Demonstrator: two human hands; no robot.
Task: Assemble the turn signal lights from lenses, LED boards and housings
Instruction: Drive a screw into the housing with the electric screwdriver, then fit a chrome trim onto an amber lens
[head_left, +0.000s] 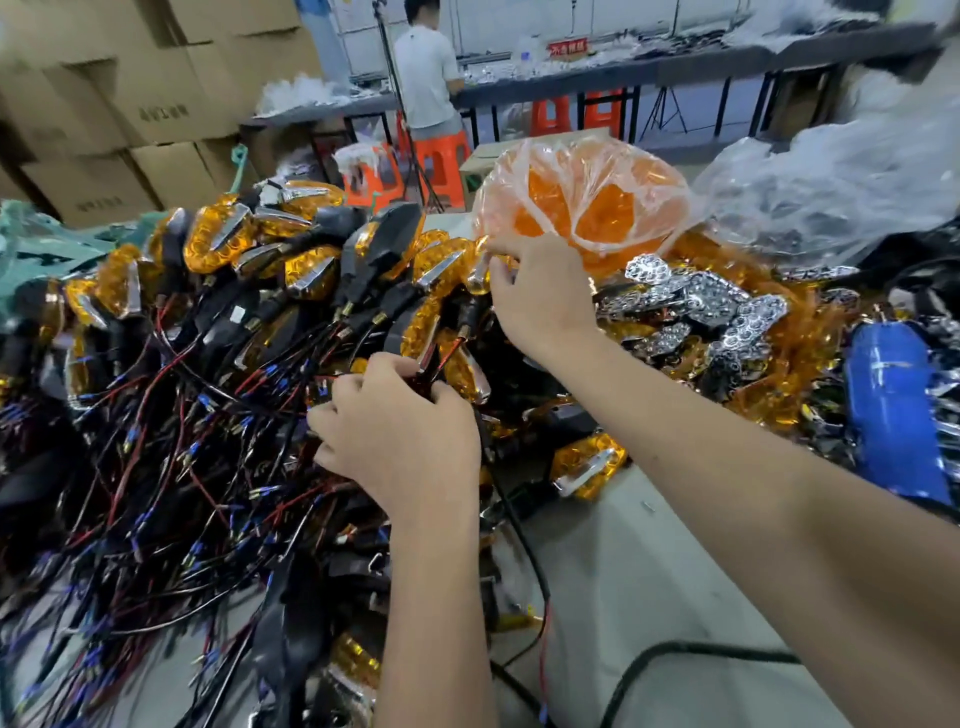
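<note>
From the head view, the left hand (400, 436) sits low in a heap of assembled turn signal lights (270, 260), its fingers curled round a bunch of red and black wires (197, 415) at the heap's right edge. The right hand (540, 296) reaches further out and pinches an amber lens (480, 275) by thumb and fingertips, just beside a clear bag of orange lenses (582, 202). To the right of that hand lie chrome reflector pieces (711, 306) on loose amber lenses. A blue cylinder (893, 410) lies at the far right. The pale bench (649, 561) shows between the forearms, crossed by a black cable (675, 654).
</note>
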